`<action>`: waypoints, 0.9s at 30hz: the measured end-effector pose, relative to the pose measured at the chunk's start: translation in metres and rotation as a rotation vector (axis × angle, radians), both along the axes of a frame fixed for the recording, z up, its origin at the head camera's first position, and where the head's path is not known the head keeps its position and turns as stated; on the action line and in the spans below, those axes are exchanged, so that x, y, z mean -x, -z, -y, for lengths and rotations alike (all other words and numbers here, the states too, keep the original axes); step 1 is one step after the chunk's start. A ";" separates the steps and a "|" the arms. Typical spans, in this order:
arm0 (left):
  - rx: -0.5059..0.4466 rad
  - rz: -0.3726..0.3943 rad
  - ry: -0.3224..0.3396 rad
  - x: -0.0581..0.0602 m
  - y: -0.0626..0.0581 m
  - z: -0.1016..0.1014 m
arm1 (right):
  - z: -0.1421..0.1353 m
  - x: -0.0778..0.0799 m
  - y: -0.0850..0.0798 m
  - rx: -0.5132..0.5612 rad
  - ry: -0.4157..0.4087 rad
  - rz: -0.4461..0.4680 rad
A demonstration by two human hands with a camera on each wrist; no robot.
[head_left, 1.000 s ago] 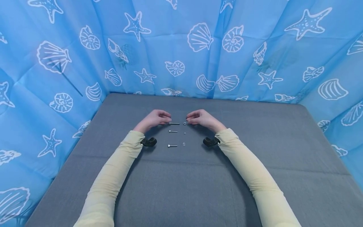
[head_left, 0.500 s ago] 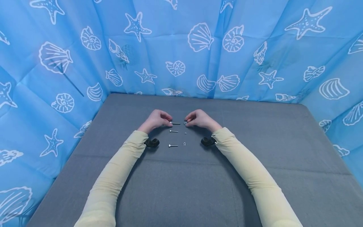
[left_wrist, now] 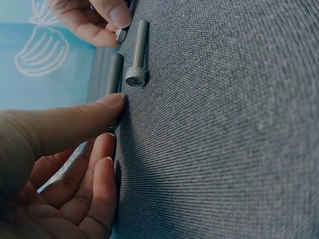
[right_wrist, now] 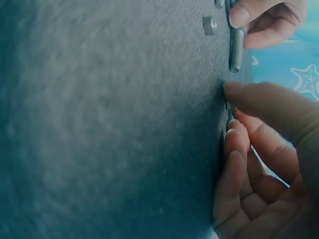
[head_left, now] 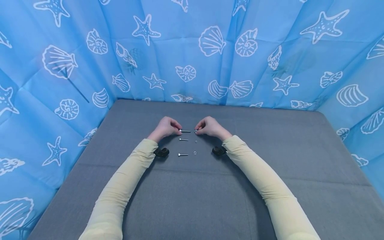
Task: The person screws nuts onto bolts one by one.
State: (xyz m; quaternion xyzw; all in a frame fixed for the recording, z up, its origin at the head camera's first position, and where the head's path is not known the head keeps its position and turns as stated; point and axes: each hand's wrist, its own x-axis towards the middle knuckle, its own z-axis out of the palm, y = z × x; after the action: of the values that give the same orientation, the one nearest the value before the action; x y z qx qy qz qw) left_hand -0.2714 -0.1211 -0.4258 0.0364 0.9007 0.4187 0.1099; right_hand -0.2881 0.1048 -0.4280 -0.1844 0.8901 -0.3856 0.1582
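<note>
Grey cloth [head_left: 192, 206] is stretching wide to either side of the pale sleeves [head_left: 120, 186], its far edge running beyond the hands along the blue curtain [head_left: 270, 46]. I am watching the left hand [head_left: 165, 127] pinching the farthest bolt [left_wrist: 114, 74] near its head, the threaded shank pointing toward the right hand [head_left: 211, 127], which is pinching a small nut [left_wrist: 120, 35] just apart from the tip. Nearer the person, two other bolts [head_left: 183, 154] and two loose nuts [head_left: 195, 153] are lying.
</note>
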 end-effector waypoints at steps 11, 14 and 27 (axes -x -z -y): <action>0.065 -0.031 0.078 0.003 -0.003 -0.003 | -0.024 0.006 -0.006 0.190 -0.009 0.185; 0.088 -0.059 0.121 0.004 -0.004 -0.002 | -0.033 0.004 -0.010 0.259 0.013 0.249; 0.043 -0.067 0.125 0.002 -0.008 -0.002 | -0.066 -0.021 -0.022 0.588 0.114 0.425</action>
State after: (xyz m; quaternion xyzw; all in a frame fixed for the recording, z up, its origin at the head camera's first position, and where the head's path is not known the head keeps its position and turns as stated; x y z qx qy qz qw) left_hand -0.2737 -0.1194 -0.4173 0.1044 0.9087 0.3899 0.1063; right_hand -0.2671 0.1712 -0.4062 -0.0881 0.6972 -0.6630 0.2582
